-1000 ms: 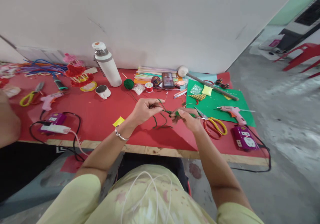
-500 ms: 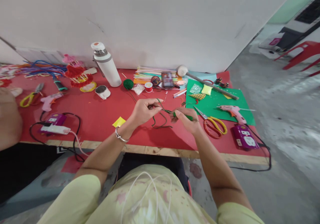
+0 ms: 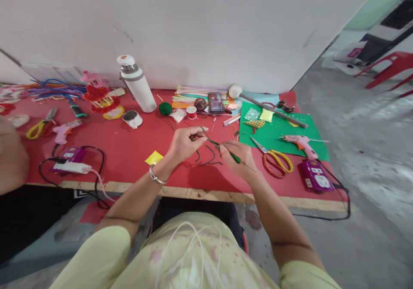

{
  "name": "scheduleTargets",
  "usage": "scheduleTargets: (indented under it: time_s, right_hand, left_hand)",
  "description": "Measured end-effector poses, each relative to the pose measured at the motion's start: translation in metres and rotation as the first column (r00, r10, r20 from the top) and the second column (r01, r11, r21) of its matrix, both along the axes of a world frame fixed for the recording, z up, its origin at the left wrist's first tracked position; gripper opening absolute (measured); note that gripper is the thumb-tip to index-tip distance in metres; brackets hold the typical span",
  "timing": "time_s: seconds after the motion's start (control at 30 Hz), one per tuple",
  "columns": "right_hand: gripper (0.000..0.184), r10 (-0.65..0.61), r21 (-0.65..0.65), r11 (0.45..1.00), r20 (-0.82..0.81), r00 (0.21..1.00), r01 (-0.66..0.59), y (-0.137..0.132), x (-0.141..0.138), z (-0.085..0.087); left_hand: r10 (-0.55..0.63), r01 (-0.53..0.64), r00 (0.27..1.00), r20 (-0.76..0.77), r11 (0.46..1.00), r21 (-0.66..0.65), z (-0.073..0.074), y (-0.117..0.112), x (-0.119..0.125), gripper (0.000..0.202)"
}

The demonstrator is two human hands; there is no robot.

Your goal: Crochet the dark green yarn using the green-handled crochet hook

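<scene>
Both hands are busy in front of me: with my right hand point(image 3: 239, 156) I grasp a green-handled tool point(image 3: 235, 157), which I judge to be a crochet hook, and its thin front part points toward my other hand. I hold it near the front, probably because this gives finer control than holding far back. With my left hand point(image 3: 187, 144) I pinch the green yarn point(image 3: 205, 134) between thumb and fingertips; one strand goes up over the forefinger, I think so that it has some tension. What is deeper inside these fingers, I cannot tell. Both the yarn and the tool are above the red tabletop point(image 3: 116, 151), between my two hands, and loose yarn lies below them. Behind is the green yarn ball point(image 3: 165, 109), from which a strand runs toward my left hand; at that place it can feed without crossing my work. The scissors point(image 3: 277, 162) rest just beside my right hand, handles toward me, seemingly for easy reach.
</scene>
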State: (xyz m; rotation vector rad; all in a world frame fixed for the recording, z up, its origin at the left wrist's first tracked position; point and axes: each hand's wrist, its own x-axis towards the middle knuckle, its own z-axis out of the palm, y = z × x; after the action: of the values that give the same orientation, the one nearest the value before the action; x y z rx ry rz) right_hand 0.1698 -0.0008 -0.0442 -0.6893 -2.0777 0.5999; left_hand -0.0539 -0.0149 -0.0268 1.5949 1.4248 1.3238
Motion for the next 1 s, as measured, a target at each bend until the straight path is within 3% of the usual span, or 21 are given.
scheduleTargets:
  time_s: [0.17, 0.37, 0.5, 0.57, 0.67, 0.77, 0.87, 1.0]
  right_hand:
    - [0.023, -0.052, 0.155, 0.987, 0.063, 0.997, 0.042, -0.005, -0.004, -0.004]
    - [0.023, -0.099, 0.258, 0.964, 0.116, 0.988, 0.067, -0.005, -0.007, -0.005]
    - [0.022, -0.157, 0.301, 0.947, 0.116, 0.981, 0.116, -0.007, -0.011, -0.008]
    - [0.022, -0.190, 0.313, 0.937, 0.085, 0.978, 0.155, -0.010, -0.016, -0.012]
    - [0.025, -0.232, 0.323, 0.922, 0.016, 0.973, 0.215, -0.016, -0.023, -0.022]
    - [0.029, -0.216, 0.361, 0.909, -0.020, 0.976, 0.208, -0.016, -0.025, -0.027]
    - [0.027, -0.108, 0.389, 0.918, 0.054, 0.993, 0.079, -0.008, -0.016, -0.024]
    - [0.025, -0.029, 0.382, 0.922, 0.241, 0.970, -0.067, 0.005, 0.003, -0.010]
  left_hand:
    - [0.039, -0.039, 0.999, 0.025, 0.999, -0.002, 0.001, -0.001, 0.001, 0.031]
    - [0.020, -0.020, 0.998, 0.054, 1.000, -0.011, 0.002, -0.003, 0.003, 0.023]
    - [0.021, 0.000, 0.975, 0.221, 0.996, -0.092, 0.007, -0.004, 0.005, 0.035]
    - [0.017, 0.059, 0.922, 0.387, 0.981, -0.184, 0.010, -0.005, 0.006, 0.043]
    - [0.020, 0.234, 0.785, 0.620, 0.916, -0.325, 0.012, -0.006, 0.004, 0.045]
    - [-0.003, 0.386, 0.698, 0.716, 0.844, -0.372, 0.013, -0.006, -0.003, 0.044]
    - [-0.051, 0.427, 0.736, 0.675, 0.809, -0.404, 0.016, -0.005, -0.013, 0.046]
    - [-0.083, 0.336, 0.867, 0.492, 0.826, -0.453, 0.024, 0.001, -0.022, 0.040]
